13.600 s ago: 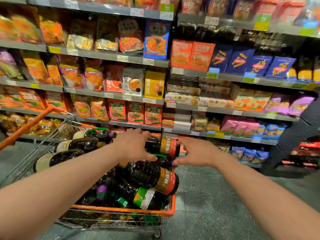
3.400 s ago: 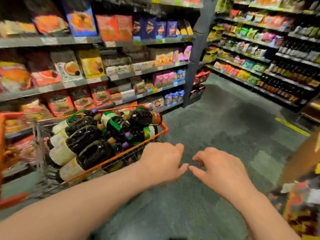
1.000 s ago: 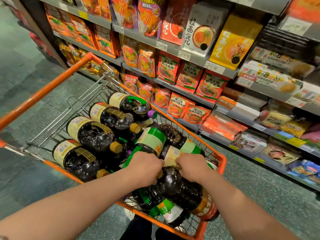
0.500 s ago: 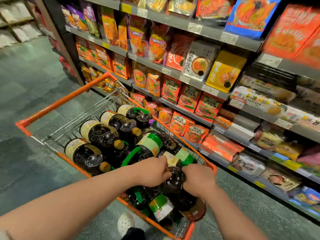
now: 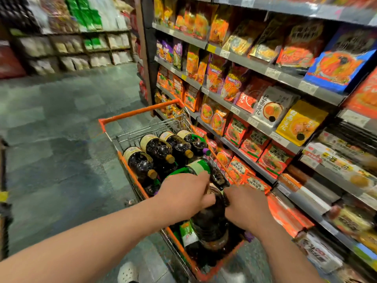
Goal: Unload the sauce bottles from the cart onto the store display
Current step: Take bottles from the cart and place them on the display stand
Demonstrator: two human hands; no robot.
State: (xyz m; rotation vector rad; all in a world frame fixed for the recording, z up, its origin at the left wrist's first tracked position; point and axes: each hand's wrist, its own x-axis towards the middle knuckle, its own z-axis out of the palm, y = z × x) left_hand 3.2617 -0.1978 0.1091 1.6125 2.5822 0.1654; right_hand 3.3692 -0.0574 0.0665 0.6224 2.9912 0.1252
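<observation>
An orange-rimmed wire cart (image 5: 140, 110) stands beside the shelves, filled with several large dark sauce bottles lying on their sides. Both hands grip one dark bottle (image 5: 212, 219) at the cart's near end. My left hand (image 5: 184, 196) curls over its upper part from the left, and my right hand (image 5: 245, 207) curls round it from the right. Behind my left hand lies a green-labelled bottle (image 5: 199, 167). Further back, cream-labelled bottles (image 5: 152, 145) lie side by side. The held bottle's cap is hidden by my hands.
Shelves (image 5: 240, 114) packed with noodle packets run along the cart's right side, close to its rim. Grey tiled floor (image 5: 61, 139) stretches to the left. More stocked shelves (image 5: 71, 50) stand at the far back left. My shoe (image 5: 127, 273) shows below.
The view has swung left and the cart sits more lengthwise ahead. Both hands keep their grip on the same dark bottle, which now stands more upright at the cart's near end.
</observation>
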